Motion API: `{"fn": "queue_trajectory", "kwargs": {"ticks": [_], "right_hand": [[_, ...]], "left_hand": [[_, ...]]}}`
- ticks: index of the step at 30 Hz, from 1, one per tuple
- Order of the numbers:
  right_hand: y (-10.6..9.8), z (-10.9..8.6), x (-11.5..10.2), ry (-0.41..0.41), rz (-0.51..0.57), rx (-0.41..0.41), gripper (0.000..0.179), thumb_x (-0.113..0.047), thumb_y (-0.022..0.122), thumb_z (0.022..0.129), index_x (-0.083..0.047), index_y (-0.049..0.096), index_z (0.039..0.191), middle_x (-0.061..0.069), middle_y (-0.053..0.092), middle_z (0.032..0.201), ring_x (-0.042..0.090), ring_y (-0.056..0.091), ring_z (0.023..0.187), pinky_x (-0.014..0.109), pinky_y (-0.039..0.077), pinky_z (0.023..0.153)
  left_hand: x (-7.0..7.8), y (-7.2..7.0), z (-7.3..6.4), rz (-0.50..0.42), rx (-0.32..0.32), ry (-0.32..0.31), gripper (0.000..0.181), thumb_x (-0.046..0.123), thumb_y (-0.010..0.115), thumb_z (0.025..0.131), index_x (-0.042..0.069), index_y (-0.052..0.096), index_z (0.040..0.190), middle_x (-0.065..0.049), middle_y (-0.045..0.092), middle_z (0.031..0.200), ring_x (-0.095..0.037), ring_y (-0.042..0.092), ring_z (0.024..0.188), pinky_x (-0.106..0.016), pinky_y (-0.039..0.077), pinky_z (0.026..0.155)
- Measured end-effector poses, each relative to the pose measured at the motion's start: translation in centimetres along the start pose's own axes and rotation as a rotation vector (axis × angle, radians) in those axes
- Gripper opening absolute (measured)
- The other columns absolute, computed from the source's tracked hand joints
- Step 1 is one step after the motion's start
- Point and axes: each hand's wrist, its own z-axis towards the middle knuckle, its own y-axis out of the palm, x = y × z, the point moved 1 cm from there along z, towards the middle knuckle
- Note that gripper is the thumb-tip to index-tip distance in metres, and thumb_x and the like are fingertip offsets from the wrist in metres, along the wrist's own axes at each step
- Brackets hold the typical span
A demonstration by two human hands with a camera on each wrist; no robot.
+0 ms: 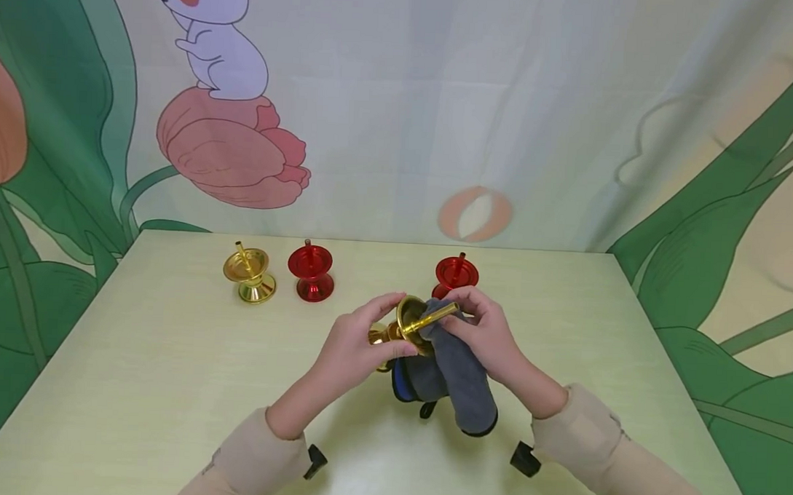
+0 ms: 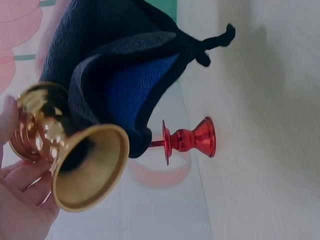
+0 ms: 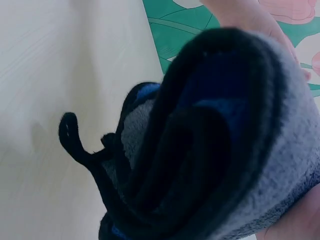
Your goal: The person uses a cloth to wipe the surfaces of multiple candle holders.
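A shiny gold candle holder (image 1: 409, 313) is tilted on its side above the table, its spike pointing right. My left hand (image 1: 347, 351) grips it with thumb and fingers around the dish and stem. The hollow flared base (image 2: 92, 170) faces the camera in the left wrist view. My right hand (image 1: 498, 342) pinches a folded grey cloth (image 1: 460, 377) with black edging and a blue underside against the dish, beside the spike. The cloth hangs below that hand and fills much of the right wrist view, with a black loop (image 3: 75, 140) at one corner.
On the pale table (image 1: 168, 414), a gold candle holder (image 1: 256, 291) and a red one (image 1: 313, 265) stand at the back left. Another red candle holder (image 1: 454, 273) is behind my hands, partly hidden. A printed curtain (image 1: 388, 116) hangs behind the table.
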Motion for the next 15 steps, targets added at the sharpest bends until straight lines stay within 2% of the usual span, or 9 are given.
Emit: {"fn": "queue_trajectory", "kwargs": {"ticks": [2,4,6,8,10,13,15], "right_hand": [[0.0,0.0,0.0,0.007,0.012,0.023,0.023,0.000,0.058,0.082,0.007,0.049,0.102,-0.005,0.056,0.090,0.007,0.060,0.077,0.020,0.050,0.073],[0.2,-0.1,0.0,0.013,0.023,0.041,0.024,0.001,0.058,0.081,0.007,0.049,0.102,-0.005,0.056,0.089,0.007,0.061,0.075,0.020,0.050,0.072],[0.3,-0.1,0.0,0.022,0.031,0.054,0.024,0.002,0.058,0.081,0.007,0.049,0.103,-0.003,0.056,0.089,0.007,0.062,0.073,0.020,0.050,0.071],[0.5,-0.2,-0.2,0.033,0.034,0.060,0.025,0.001,0.058,0.081,0.006,0.049,0.103,-0.001,0.055,0.090,0.008,0.062,0.072,0.021,0.050,0.070],[0.7,-0.3,-0.3,0.043,0.027,0.062,0.025,0.000,0.058,0.081,0.005,0.049,0.104,0.001,0.055,0.091,0.008,0.062,0.071,0.021,0.051,0.069],[0.8,-0.4,-0.4,0.048,0.019,0.053,0.025,0.000,0.058,0.081,0.004,0.049,0.104,0.005,0.055,0.094,0.008,0.062,0.070,0.022,0.051,0.068],[0.7,-0.3,-0.3,0.032,0.004,0.040,0.025,0.000,0.059,0.081,0.004,0.049,0.104,0.010,0.056,0.096,0.008,0.062,0.071,0.022,0.051,0.069]], "left_hand": [[0.0,0.3,-0.2,0.045,-0.003,0.051,0.068,0.031,0.069,0.073,0.009,0.042,0.131,-0.007,0.048,0.131,-0.019,0.050,0.115,-0.026,0.051,0.078],[0.1,0.6,-0.4,0.106,-0.015,0.103,0.072,0.032,0.066,0.076,0.006,0.034,0.135,-0.008,0.041,0.137,-0.021,0.046,0.120,-0.031,0.048,0.086],[0.1,0.9,-0.5,0.150,-0.020,0.140,0.080,0.034,0.067,0.076,0.005,0.027,0.138,-0.009,0.035,0.140,-0.022,0.042,0.124,-0.036,0.044,0.092],[0.1,1.2,-0.5,0.190,0.008,0.166,0.087,0.035,0.071,0.072,0.005,0.024,0.139,-0.010,0.034,0.141,-0.022,0.040,0.125,-0.038,0.043,0.093],[0.1,1.5,-0.5,0.228,0.057,0.194,0.092,0.037,0.075,0.066,0.005,0.026,0.138,-0.010,0.038,0.138,-0.022,0.043,0.122,-0.036,0.046,0.089],[0.0,1.5,-0.3,0.275,0.136,0.234,0.090,0.037,0.078,0.061,0.005,0.034,0.134,-0.010,0.047,0.131,-0.020,0.054,0.108,-0.029,0.051,0.078],[-0.1,1.4,-0.3,0.270,0.146,0.255,0.089,0.038,0.079,0.059,0.006,0.038,0.131,-0.008,0.052,0.126,-0.015,0.058,0.095,-0.023,0.051,0.071]]}}
